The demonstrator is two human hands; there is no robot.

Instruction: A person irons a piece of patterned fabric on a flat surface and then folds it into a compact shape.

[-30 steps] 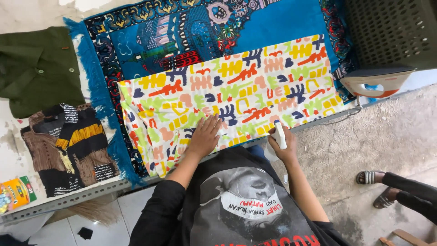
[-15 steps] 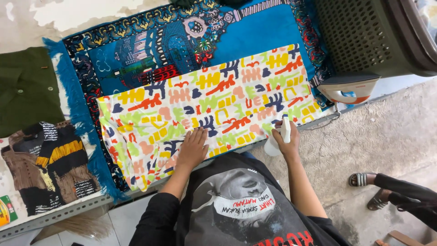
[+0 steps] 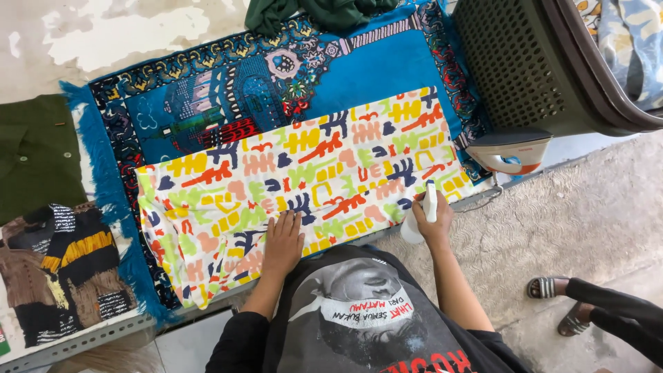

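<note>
matt patterned cloth (image 3: 304, 179), glossy plastic bottle (image 3: 423, 214)

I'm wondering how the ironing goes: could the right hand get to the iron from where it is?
Probably yes. The iron stands just beyond the right hand with nothing between them, but that hand holds a white spray bottle.

Blue patterned fringed rug (image 3: 387, 76) under work; white-orange iron (image 3: 507, 148) at right edge; dark perforated plastic basket (image 3: 532, 62); folded dark green shirt (image 3: 34, 155); striped brown-black garment (image 3: 65, 273).
</note>
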